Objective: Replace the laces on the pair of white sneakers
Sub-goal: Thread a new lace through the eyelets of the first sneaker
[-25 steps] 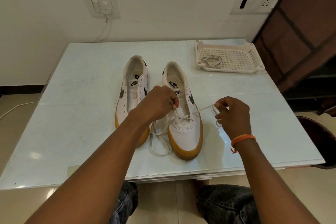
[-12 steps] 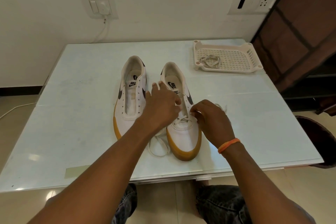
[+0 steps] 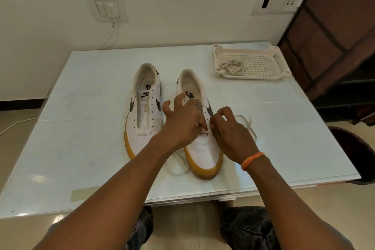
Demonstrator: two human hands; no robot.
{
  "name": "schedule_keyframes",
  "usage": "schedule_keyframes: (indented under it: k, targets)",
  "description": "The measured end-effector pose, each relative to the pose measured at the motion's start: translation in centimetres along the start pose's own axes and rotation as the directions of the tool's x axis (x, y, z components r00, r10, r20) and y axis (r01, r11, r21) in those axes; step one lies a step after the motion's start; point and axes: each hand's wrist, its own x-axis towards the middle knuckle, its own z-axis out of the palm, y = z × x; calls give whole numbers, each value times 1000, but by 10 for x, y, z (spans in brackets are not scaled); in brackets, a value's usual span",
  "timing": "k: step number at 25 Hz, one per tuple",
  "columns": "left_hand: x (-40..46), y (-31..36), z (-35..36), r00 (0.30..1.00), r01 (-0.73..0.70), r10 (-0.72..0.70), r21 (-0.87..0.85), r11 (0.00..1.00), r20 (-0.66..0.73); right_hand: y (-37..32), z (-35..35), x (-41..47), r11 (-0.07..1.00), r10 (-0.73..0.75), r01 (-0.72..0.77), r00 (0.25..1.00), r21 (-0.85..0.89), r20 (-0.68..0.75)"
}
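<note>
"NIKE" reads on both sneakers' tongue labels (image 3: 145,94) (image 3: 191,95).

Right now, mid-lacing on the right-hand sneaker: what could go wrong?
1. Both the left hand and right hand crowd the lower eyelets of the gum-soled white sneaker, hiding them; an eyelet may get skipped.
2. The loose white lace loop lies slack by the toe near the glass table's front edge; it could snag or be dragged off.
3. The two lace ends may finish uneven.
</note>
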Motion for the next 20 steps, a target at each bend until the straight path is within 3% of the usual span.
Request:
schedule_keyframes:
  k: [5,10,14,17,18,20]
  targets:
    - [2,5,12,997,63,-66,-44,997,-49,2,0,6,997,30,-33,998,65,59]
    - [3,7,18,994,107,-107,-28,994,-20,0,4,15,933,211,-243,967,266,144]
    - [10,4,18,985,167,-168,-35,985,-26,4,5,19,882,339,-395,911,258,237]
    - [11,-1,17,989,145,-145,-37,989,7,10,5,18,810,389,-431,902,398,185]
    - [11,-2,14,993,115,-114,-81,990,21,12,1,17,772,390,-445,895,454,216]
    - [12,-8,3,995,61,-85,-337,940,-59,19,-9,17,704,379,-476,879,527,289]
